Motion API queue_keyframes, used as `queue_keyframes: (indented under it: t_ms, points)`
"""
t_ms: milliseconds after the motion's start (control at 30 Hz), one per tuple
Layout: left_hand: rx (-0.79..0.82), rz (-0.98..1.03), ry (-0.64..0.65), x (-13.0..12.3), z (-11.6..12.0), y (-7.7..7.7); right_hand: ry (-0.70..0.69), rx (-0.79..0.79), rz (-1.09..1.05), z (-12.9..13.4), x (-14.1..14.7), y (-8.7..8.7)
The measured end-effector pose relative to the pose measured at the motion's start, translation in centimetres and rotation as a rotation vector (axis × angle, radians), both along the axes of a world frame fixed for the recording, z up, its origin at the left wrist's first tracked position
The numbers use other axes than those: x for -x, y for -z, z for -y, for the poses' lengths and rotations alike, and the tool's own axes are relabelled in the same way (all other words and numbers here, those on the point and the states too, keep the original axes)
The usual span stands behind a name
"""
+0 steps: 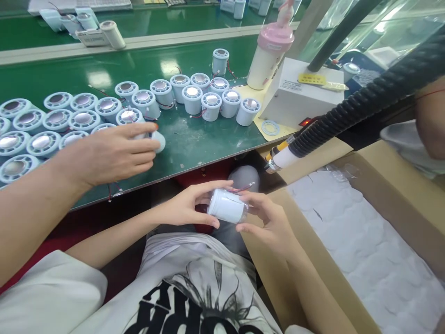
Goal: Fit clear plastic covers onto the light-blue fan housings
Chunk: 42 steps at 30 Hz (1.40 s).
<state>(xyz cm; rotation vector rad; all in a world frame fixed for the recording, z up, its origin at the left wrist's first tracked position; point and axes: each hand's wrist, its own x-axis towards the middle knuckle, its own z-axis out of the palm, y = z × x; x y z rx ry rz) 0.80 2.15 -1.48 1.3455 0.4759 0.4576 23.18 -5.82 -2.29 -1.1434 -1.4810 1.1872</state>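
Between my two hands, above my lap, is a light blue cylinder [227, 206] lying on its side. Clear plastic film shows at its right end, and thin red and dark wires with a small white plug rise from its top. My left hand [194, 204] grips the left end, thumb below and fingers above. At the right end, the fingers and thumb of my right hand [266, 215] close around the film and the cylinder. Another person's hand [111, 153] reaches in from the left over the green table, with a light blue piece [158, 140] at its fingertips.
Many similar upright cylinders [83, 119] stand on the green table [181, 144]. At its right end are a pink-lidded bottle [271, 53], a white box-shaped device [301, 93] and a black corrugated hose [340, 106]. An open carton [396, 181] with white sheeting lies to my right.
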Motion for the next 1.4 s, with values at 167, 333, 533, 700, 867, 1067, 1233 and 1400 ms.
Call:
queue_keyframes:
  t_ms: [167, 333, 533, 700, 867, 1067, 1233, 1400]
  points:
    - [0.223, 0.093, -0.119, -4.0, -2.5, 2.1, 0.343, -0.027, -0.171, -0.2, 0.3, 3.0]
    - [0.238, 0.073, -0.103, -8.8, -5.4, 3.6, 0.582, -0.050, -0.209, -1.5, -0.4, 5.9]
    - [0.158, 0.041, -0.053, -9.8, -7.0, 3.5, 0.590, -0.092, -0.209, -2.9, -1.6, 6.8]
    - [0.107, -0.008, -0.039, -7.8, -6.7, 2.2, 0.470, -0.092, -0.190, -2.3, -1.9, 5.6]
    - [-0.224, -0.080, 0.036, -5.6, -5.4, 0.3, 0.390, -0.086, -0.211, -1.2, -1.9, 4.5]
    - [-0.824, -0.074, 0.076, -4.3, -4.5, -1.1, 0.321, -0.063, -0.288, -0.4, -1.8, 2.7]
    - [-0.932, -0.110, 0.095, -3.7, -4.2, -1.1, 0.331, -0.006, -0.341, 0.0, -1.9, 1.9]
    - [-0.992, -0.044, 0.103, -3.3, -3.8, -0.8, 0.327, 0.014, -0.352, 0.1, -2.0, 2.1]
